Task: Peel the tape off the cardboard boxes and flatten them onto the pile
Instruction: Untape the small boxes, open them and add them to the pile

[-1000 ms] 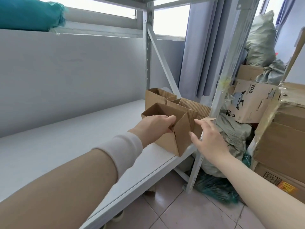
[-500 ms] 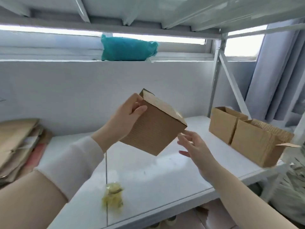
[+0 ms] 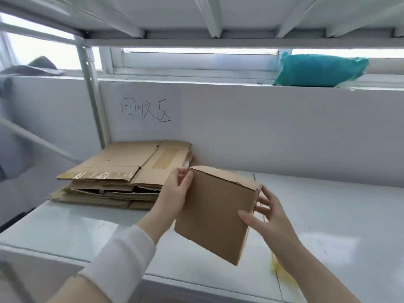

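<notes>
Cardboard box is hanging in the air above the front half of the white shelf, tilted, one plain brown face turning toward the camera and its lower corner pointing down toward the shelf's front edge. Its top edge is sitting level with the near side of the pile.

Left hand is gripping the box's upper left corner, thumb on the near face, fingers wrapping behind. A white sleeve is covering that forearm.

Right hand is straddling the right edge with fingers spread and mostly straight, thumb lying on the near face; not closing into a firm grip.

Pile of flattened cardboard is lying just left of and behind the box, pushed against the back wall beside the rack's upright post; shiny tape is showing along its front flap.

A yellowish wad of tape is lying on the shelf under the right forearm.

Bare shelf surface is running wide to the right of the box and in front of the pile. The upper shelf's underside is capping the headroom.

A handwritten paper sign is sticking to the wall above the pile; a teal bag is resting on the window ledge.
</notes>
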`<state>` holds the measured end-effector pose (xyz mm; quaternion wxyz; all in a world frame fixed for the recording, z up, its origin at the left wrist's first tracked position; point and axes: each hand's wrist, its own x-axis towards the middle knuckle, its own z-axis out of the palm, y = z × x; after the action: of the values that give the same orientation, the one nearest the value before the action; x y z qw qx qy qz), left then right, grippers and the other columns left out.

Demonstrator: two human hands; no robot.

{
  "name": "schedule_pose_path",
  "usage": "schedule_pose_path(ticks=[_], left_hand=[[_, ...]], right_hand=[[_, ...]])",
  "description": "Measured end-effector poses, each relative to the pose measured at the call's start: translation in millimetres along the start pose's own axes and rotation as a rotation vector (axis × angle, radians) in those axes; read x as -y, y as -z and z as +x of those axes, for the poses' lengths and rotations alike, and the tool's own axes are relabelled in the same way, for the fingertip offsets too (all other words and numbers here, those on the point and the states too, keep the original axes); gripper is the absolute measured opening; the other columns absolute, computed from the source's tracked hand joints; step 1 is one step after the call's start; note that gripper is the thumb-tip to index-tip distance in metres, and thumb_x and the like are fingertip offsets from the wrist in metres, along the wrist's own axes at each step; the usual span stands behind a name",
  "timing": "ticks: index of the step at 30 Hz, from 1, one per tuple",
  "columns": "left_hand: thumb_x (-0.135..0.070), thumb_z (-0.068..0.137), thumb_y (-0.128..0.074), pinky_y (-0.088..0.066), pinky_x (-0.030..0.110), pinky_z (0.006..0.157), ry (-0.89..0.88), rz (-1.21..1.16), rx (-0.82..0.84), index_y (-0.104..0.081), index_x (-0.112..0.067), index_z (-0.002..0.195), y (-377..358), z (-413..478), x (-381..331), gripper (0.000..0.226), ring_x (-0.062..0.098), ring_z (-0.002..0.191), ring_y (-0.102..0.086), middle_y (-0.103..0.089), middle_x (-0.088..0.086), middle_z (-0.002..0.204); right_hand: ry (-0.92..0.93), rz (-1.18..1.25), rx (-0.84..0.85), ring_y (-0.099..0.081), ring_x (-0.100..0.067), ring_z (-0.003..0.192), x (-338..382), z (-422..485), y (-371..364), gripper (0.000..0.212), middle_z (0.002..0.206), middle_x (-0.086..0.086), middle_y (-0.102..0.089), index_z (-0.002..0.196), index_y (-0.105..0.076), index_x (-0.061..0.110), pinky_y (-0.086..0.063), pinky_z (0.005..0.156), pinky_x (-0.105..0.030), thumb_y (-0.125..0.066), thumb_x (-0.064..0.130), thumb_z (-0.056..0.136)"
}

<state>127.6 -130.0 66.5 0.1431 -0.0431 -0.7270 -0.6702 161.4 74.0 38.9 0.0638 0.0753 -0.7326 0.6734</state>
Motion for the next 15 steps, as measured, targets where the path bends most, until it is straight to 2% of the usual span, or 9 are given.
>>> schedule_pose_path(ticks=[1,3,5,7,8,10,13,15], left_hand=[[-0.024,0.095,-0.047,-0.04,0.021,0.073,0.017,0.009,-0.034,-0.049,-0.025,0.104,5.0,-1.2,6.8,0.009,0.007,0.088,-0.05,-0.057,-0.003,0.109],[-0.027,0.092,-0.054,-0.036,0.022,0.095,-0.031,0.043,-0.007,-0.041,-0.029,0.127,11.5,-6.4,17.9,0.038,0.004,0.117,-0.042,-0.042,-0.006,0.134],[-0.042,0.087,-0.057,-0.023,0.029,0.112,-0.134,0.22,0.117,-0.036,-0.041,0.131,14.1,-10.3,25.9,0.048,0.005,0.136,-0.023,-0.029,-0.008,0.148],[-0.042,0.089,-0.054,-0.006,0.029,0.115,-0.17,0.423,0.252,-0.042,-0.041,0.129,14.9,-12.3,30.6,0.042,0.008,0.143,-0.005,-0.019,-0.004,0.154],[-0.038,0.091,-0.052,-0.002,0.026,0.112,-0.169,0.474,0.297,-0.045,-0.036,0.13,16.1,-11.9,32.9,0.039,0.006,0.143,0.001,-0.016,-0.005,0.155],[-0.03,0.092,-0.051,0.001,0.023,0.11,-0.176,0.476,0.336,-0.05,-0.03,0.128,20.1,-9.6,37.2,0.036,0.007,0.143,0.007,-0.015,-0.006,0.155],[-0.025,0.093,-0.051,0.002,0.026,0.113,-0.191,0.454,0.409,-0.051,-0.028,0.127,25.2,-9.9,38.0,0.034,0.005,0.142,0.008,-0.016,-0.011,0.152],[-0.025,0.094,-0.05,0.003,0.024,0.112,-0.195,0.466,0.445,-0.049,-0.027,0.129,26.9,-10.2,38.6,0.036,0.001,0.141,0.008,-0.017,-0.019,0.146]], right_hand=[[0.004,-0.028,-0.06,-0.045,0.009,0.109,-2.9,-1.8,-12.2,0.099,0.126,0.011,-0.043,0.138,-0.026,0.037,-0.046,0.081,-0.019,-0.085,0.026,0.06],[0.041,-0.131,-0.194,-0.04,0.019,0.102,-9.1,-6.7,-34.3,0.108,0.123,0.009,-0.032,0.138,-0.018,0.041,-0.041,0.088,-0.023,-0.086,0.024,0.057],[0.077,-0.249,-0.235,-0.039,0.019,0.097,-15.7,-12.4,-52.6,0.114,0.118,0.011,-0.022,0.139,-0.011,0.04,-0.035,0.086,-0.02,-0.087,0.024,0.055],[0.113,-0.362,-0.186,-0.038,0.007,0.099,-26.2,-17.7,-65.9,0.114,0.115,0.014,-0.017,0.138,-0.01,0.037,-0.034,0.082,-0.013,-0.087,0.026,0.055],[0.129,-0.397,-0.162,-0.037,0.003,0.104,-32.1,-20.4,-69.7,0.108,0.115,0.016,-0.017,0.136,-0.013,0.037,-0.035,0.084,-0.011,-0.086,0.027,0.056],[0.127,-0.378,-0.122,-0.042,0.0,0.105,-36.3,-24.9,-69.6,0.085,0.118,0.014,-0.024,0.123,-0.022,0.045,-0.039,0.088,-0.018,-0.081,0.031,0.063],[0.173,-0.392,-0.107,-0.046,0.001,0.106,-27.1,-21.1,-53.4,0.045,0.117,0.009,-0.037,0.11,-0.038,0.049,-0.042,0.091,-0.026,-0.061,0.047,0.072],[0.271,-0.529,-0.088,-0.042,-0.005,0.112,-17.2,-12.0,-40.6,0.036,0.115,0.008,-0.041,0.11,-0.051,0.045,-0.038,0.095,-0.024,-0.052,0.05,0.075]])
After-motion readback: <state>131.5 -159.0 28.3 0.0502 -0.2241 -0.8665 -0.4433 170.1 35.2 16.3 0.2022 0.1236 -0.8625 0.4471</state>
